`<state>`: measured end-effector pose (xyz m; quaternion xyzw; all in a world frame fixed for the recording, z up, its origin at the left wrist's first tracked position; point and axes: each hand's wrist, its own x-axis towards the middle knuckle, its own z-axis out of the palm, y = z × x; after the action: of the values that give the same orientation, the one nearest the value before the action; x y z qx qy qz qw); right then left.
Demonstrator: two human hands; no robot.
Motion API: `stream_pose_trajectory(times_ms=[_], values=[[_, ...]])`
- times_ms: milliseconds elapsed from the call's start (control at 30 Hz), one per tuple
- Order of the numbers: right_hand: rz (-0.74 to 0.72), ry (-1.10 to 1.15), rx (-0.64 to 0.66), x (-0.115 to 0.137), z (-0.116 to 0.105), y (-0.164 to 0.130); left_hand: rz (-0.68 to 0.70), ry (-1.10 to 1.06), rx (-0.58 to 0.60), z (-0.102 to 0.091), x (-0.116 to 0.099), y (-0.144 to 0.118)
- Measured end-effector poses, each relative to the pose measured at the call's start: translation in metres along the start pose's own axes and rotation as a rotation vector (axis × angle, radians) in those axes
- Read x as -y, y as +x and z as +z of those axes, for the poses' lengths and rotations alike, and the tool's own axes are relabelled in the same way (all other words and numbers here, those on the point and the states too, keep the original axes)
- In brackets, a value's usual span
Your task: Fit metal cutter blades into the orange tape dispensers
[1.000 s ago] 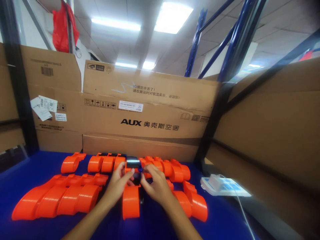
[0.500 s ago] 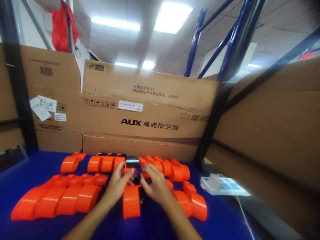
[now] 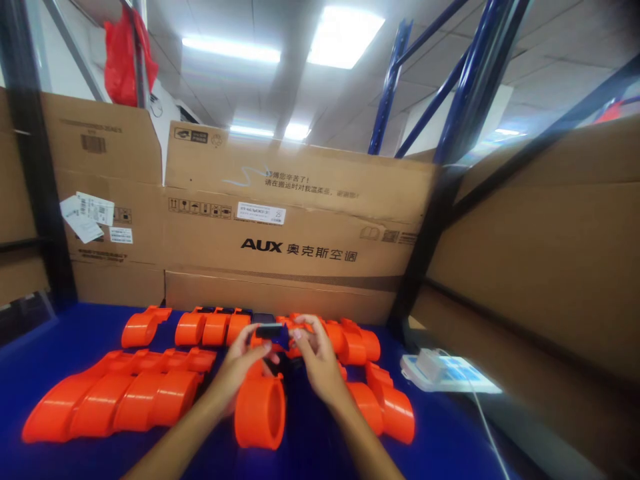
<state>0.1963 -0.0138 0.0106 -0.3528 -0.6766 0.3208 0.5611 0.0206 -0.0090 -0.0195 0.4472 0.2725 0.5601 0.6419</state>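
Note:
Both my hands grip one orange plastic housing (image 3: 260,410) with a round open end that faces me, lifted a little off the blue table (image 3: 60,333). My left hand (image 3: 240,365) holds its left side near the top. My right hand (image 3: 317,363) holds the right side, fingers curled over the far end. A small black part (image 3: 270,331) sits on top of the housing between my fingertips.
Rows of matching orange housings lie at the left (image 3: 115,397), along the back (image 3: 215,327) and at the right (image 3: 387,407). Cardboard boxes (image 3: 300,227) wall the back and right. A white power strip (image 3: 450,373) with a cable lies at the right.
The housing has tipped up, so its round open end now faces me. My fingers have moved up onto the black part on top.

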Motion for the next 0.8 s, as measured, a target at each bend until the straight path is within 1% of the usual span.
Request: stream_pose_trajectory(times_ms=[100,167,200,267,367,467,567,633,800], values=[[0.114,0.156,0.14,0.002,-0.003,0.002,-0.099,-0.036,0.085,0.002,-0.001,-0.002],[0.159,0.24,0.23,0.003,-0.005,0.002,-0.169,-0.065,0.157,0.003,-0.002,-0.006],[0.176,0.273,0.254,0.003,-0.005,0.002,-0.196,-0.08,0.193,0.003,-0.003,-0.008],[0.202,0.307,0.26,0.002,-0.005,0.002,-0.218,-0.103,0.246,0.003,-0.004,-0.012],[0.212,0.286,0.214,-0.002,0.0,0.002,-0.208,-0.084,0.279,0.002,-0.006,-0.016],[0.176,0.242,0.161,-0.004,0.006,0.002,-0.145,-0.011,0.255,0.002,-0.007,-0.015],[0.138,0.198,0.119,-0.005,0.011,0.001,0.014,0.128,0.174,0.002,-0.007,-0.01],[0.124,0.173,0.109,-0.005,0.012,0.0,0.088,0.216,0.137,0.002,-0.006,-0.007],[0.089,0.104,0.108,-0.006,0.013,-0.001,0.111,0.286,0.108,-0.001,-0.006,-0.005]])
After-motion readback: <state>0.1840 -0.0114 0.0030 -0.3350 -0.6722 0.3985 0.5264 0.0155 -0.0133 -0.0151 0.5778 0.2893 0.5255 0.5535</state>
